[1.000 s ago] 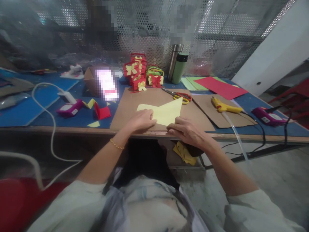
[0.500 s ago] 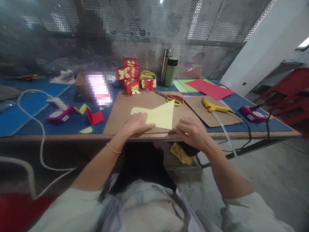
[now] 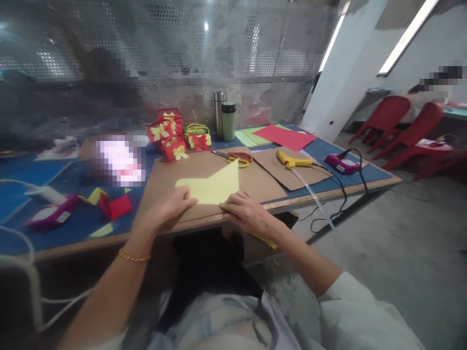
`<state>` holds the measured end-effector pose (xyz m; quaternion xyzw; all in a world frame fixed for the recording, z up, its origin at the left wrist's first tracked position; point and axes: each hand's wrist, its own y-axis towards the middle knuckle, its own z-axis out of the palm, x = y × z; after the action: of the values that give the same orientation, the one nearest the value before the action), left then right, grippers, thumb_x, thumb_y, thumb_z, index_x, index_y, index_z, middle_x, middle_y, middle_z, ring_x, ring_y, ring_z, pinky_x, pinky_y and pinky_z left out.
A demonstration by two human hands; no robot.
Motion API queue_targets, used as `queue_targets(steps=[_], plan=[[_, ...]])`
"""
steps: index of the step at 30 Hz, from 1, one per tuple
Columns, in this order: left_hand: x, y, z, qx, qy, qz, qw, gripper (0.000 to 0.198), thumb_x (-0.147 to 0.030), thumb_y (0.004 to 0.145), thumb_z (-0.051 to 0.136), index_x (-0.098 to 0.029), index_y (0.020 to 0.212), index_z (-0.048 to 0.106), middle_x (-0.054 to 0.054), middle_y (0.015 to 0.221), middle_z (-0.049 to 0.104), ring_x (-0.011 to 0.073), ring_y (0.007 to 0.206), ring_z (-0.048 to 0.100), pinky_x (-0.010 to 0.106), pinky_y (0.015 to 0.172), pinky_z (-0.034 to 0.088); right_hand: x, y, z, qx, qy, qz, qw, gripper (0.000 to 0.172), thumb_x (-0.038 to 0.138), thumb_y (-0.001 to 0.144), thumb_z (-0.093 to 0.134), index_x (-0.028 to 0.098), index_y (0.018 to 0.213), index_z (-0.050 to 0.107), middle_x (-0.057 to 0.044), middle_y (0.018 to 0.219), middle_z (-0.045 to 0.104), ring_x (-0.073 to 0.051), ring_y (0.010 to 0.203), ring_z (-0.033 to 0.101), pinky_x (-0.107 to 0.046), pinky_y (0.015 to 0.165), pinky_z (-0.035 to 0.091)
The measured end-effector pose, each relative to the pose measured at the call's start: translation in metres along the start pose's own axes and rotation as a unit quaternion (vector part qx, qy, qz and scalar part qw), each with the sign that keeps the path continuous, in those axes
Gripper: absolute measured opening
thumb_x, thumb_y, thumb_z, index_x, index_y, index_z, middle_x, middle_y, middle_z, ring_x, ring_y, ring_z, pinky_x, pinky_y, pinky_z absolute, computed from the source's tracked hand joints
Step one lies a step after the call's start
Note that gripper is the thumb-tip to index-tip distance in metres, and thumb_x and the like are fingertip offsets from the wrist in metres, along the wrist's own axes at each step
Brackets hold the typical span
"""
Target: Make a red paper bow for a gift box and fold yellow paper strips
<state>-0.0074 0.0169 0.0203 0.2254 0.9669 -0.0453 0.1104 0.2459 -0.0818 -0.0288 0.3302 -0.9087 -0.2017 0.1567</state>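
A folded yellow paper sheet (image 3: 213, 187) lies on a brown cardboard mat (image 3: 182, 170) at the table's near edge. My left hand (image 3: 166, 209) rests flat on the sheet's left part, fingers stretched forward. My right hand (image 3: 244, 211) presses on the sheet's lower right corner with its fingers bent and close together. One corner of the paper points up toward the scissors (image 3: 235, 158).
Red and yellow paper baskets (image 3: 175, 136), two flasks (image 3: 224, 121), a yellow glue gun (image 3: 292, 160) on a second cardboard, red and green paper sheets (image 3: 282, 136), purple devices with cables (image 3: 341, 163), and paper scraps (image 3: 111, 204) lie about. Red chairs (image 3: 397, 126) stand at right.
The view has swung right and tilted, showing chairs and floor. Both hands stay on the yellow paper, the right hand pressing at its lower corner.
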Motion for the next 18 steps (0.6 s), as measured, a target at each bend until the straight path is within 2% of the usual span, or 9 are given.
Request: queue_targets(steps=[5, 8, 10, 11, 12, 14, 16, 18], plan=[[0.016, -0.004, -0.012, 0.008, 0.03, -0.038, 0.999, 0.028, -0.044, 0.089, 0.055, -0.024, 0.071, 0.047, 0.003, 0.073, 0.062, 0.0207, 0.067, 0.055, 0.032, 0.06, 0.031, 0.0, 0.0, 0.004, -0.007, 0.009, 0.007, 1.0, 0.029, 0.034, 0.108, 0.048, 0.018, 0.12, 0.069, -0.01, 0.103, 0.066, -0.023, 0.094, 0.052, -0.037, 0.086, 0.038], [0.018, -0.01, -0.02, 0.011, 0.07, -0.063, 0.995, 0.023, -0.04, 0.092, 0.051, -0.023, 0.077, 0.054, 0.006, 0.08, 0.069, 0.0243, 0.074, 0.063, 0.033, 0.064, 0.037, -0.001, 0.001, 0.006, -0.01, 0.01, 0.003, 1.0, 0.029, 0.034, 0.108, 0.048, 0.018, 0.119, 0.069, -0.01, 0.102, 0.066, -0.023, 0.093, 0.052, -0.038, 0.084, 0.037], [0.015, -0.017, -0.022, -0.015, 0.136, -0.075, 0.988, 0.023, -0.039, 0.094, 0.048, -0.022, 0.087, 0.061, 0.012, 0.094, 0.073, 0.0309, 0.087, 0.069, 0.037, 0.071, 0.044, -0.001, 0.001, 0.006, -0.014, 0.01, 0.002, 1.0, 0.029, 0.036, 0.108, 0.049, 0.018, 0.118, 0.069, -0.01, 0.101, 0.066, -0.023, 0.092, 0.052, -0.038, 0.082, 0.037], [0.012, -0.019, -0.022, -0.053, 0.178, -0.076, 0.98, 0.024, -0.037, 0.094, 0.048, -0.02, 0.095, 0.065, 0.017, 0.105, 0.073, 0.0356, 0.097, 0.069, 0.042, 0.078, 0.047, -0.001, 0.001, 0.006, -0.015, 0.011, 0.0, 1.0, 0.03, 0.037, 0.107, 0.049, 0.017, 0.117, 0.069, -0.01, 0.101, 0.066, -0.023, 0.092, 0.052, -0.037, 0.082, 0.037], [0.008, -0.02, -0.02, -0.097, 0.211, -0.065, 0.97, 0.026, -0.036, 0.093, 0.05, -0.018, 0.104, 0.067, 0.021, 0.117, 0.071, 0.0398, 0.108, 0.067, 0.047, 0.085, 0.049, -0.002, 0.001, 0.006, -0.016, 0.012, -0.001, 1.0, 0.031, 0.038, 0.107, 0.049, 0.017, 0.117, 0.069, -0.01, 0.101, 0.066, -0.023, 0.091, 0.052, -0.037, 0.082, 0.037], [-0.003, -0.019, -0.017, -0.16, 0.222, 0.002, 0.962, 0.037, -0.035, 0.094, 0.053, -0.017, 0.123, 0.066, 0.024, 0.137, 0.064, 0.042, 0.127, 0.06, 0.053, 0.1, 0.047, -0.002, 0.001, 0.006, -0.017, 0.013, -0.001, 1.0, 0.031, 0.039, 0.108, 0.049, 0.017, 0.117, 0.069, -0.01, 0.101, 0.067, -0.022, 0.091, 0.052, -0.037, 0.082, 0.037], [-0.015, -0.011, -0.012, -0.179, 0.179, 0.085, 0.964, 0.046, -0.035, 0.097, 0.05, -0.016, 0.137, 0.061, 0.023, 0.148, 0.059, 0.0393, 0.138, 0.054, 0.053, 0.112, 0.043, -0.002, 0.002, 0.006, -0.018, 0.011, -0.002, 1.0, 0.032, 0.04, 0.108, 0.048, 0.018, 0.117, 0.07, -0.009, 0.101, 0.067, -0.022, 0.091, 0.053, -0.037, 0.082, 0.037], [-0.027, 0.0, -0.006, -0.165, 0.125, 0.163, 0.965, 0.047, -0.032, 0.1, 0.048, -0.017, 0.142, 0.059, 0.02, 0.154, 0.055, 0.0356, 0.145, 0.049, 0.052, 0.119, 0.038, -0.001, 0.003, 0.007, -0.018, 0.009, -0.003, 1.0, 0.033, 0.041, 0.108, 0.048, 0.018, 0.116, 0.07, -0.01, 0.101, 0.068, -0.022, 0.092, 0.054, -0.036, 0.084, 0.038]])
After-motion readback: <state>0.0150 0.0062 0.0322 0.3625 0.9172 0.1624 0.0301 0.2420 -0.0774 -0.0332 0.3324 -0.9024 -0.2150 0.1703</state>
